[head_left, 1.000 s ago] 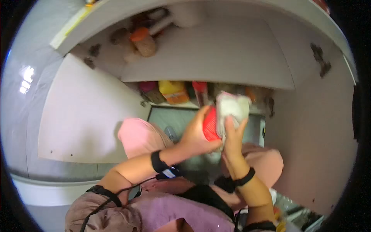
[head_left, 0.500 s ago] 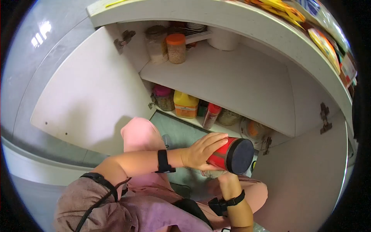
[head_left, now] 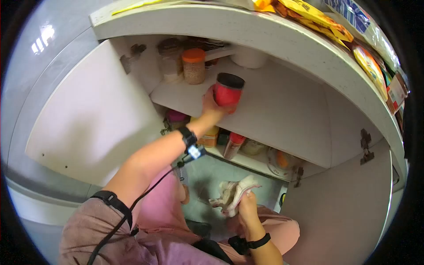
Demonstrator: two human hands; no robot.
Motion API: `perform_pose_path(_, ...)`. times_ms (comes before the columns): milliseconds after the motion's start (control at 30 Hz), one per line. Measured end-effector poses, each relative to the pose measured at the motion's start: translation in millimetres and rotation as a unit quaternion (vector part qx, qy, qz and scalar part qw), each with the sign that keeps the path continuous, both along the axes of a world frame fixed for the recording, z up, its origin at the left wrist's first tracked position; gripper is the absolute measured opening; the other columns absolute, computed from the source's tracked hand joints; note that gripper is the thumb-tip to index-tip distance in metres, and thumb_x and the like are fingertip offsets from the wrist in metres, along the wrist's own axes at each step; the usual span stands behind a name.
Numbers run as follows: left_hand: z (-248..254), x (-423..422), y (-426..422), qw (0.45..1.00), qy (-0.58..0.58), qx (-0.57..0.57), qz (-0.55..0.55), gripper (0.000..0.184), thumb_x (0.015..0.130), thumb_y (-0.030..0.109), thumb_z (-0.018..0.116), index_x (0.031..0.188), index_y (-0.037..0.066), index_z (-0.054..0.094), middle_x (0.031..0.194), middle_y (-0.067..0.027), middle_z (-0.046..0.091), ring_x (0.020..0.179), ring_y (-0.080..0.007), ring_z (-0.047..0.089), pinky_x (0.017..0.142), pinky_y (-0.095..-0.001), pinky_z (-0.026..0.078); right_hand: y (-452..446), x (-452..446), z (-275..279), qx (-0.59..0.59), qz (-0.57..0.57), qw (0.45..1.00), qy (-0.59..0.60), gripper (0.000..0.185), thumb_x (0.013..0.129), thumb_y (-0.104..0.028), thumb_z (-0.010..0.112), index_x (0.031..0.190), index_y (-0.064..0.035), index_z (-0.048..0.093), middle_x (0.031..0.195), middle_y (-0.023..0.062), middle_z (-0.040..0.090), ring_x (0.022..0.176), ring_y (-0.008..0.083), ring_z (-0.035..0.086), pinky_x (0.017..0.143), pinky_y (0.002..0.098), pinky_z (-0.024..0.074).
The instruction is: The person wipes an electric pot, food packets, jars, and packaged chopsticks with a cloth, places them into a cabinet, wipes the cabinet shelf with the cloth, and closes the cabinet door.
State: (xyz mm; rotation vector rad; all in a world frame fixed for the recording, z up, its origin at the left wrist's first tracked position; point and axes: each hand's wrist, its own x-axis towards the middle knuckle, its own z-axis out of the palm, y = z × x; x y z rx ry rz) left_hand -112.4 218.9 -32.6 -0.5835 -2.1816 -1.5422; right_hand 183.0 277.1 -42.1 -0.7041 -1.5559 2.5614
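Observation:
My left hand [head_left: 213,107] reaches into the cupboard, its fingers wrapped round a red canister [head_left: 228,94] with a black lid. The canister stands upright at the upper shelf [head_left: 282,101]; whether its base touches the shelf I cannot tell. Left of it are a jar with an orange lid [head_left: 193,67] and a taller clear jar [head_left: 171,62]. Lower down, over the floor, my right hand [head_left: 248,204] is closed on a crumpled whitish cloth [head_left: 232,194] that hangs from the fingers.
Cupboard doors stand open at left [head_left: 88,119] and right [head_left: 344,207]. A white pot [head_left: 248,55] is at the back of the upper shelf. Below are a red-capped jar [head_left: 234,145] and a clear container [head_left: 279,160]. Packets [head_left: 313,20] lie on the counter above.
My left hand has carried the canister up from over my lap to the upper shelf, turning it upright. My right hand has come away from it and stays low with the cloth.

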Motion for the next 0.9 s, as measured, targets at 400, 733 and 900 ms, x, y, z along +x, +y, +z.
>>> perform_pose_path(400,-20.6,-177.0,80.4,0.980,0.017,-0.173,0.094,0.073,0.068,0.039,0.072,0.121,0.002,0.039,0.117,-0.0151,0.052,0.110,-0.0266,0.052,0.090,-0.0380,0.045,15.3,9.0,-40.2,0.027,0.043,0.998,-0.037,0.024,0.096,-0.021,0.042,0.101,-0.0017,0.056,0.092,0.0053,0.061,0.081,0.0137,0.057,0.071,0.0276,0.0468)
perform_pose_path(733,18.8,-129.9,70.8,0.965,0.039,-0.059,-0.251,0.056,0.076,0.039,0.069,0.116,0.005,0.049,0.115,-0.0139,0.054,0.106,-0.0261,0.052,0.090,-0.0356,0.043,21.1,19.4,-28.2,0.065,0.058,0.996,-0.003,0.027,0.093,-0.018,0.040,0.109,-0.0006,0.054,0.100,0.0066,0.060,0.094,0.0154,0.056,0.083,0.0306,0.0449)
perform_pose_path(900,123.2,8.7,-4.8,0.829,-0.264,-0.360,-0.338,0.065,0.075,0.038,0.072,0.120,-0.002,0.048,0.110,-0.0150,0.057,0.103,-0.0200,0.055,0.086,-0.0307,0.044,39.8,25.2,-10.5,0.049,0.038,0.995,0.081,0.027,0.090,-0.013,0.041,0.109,0.0001,0.054,0.101,0.0068,0.060,0.095,0.0156,0.056,0.084,0.0313,0.0446)
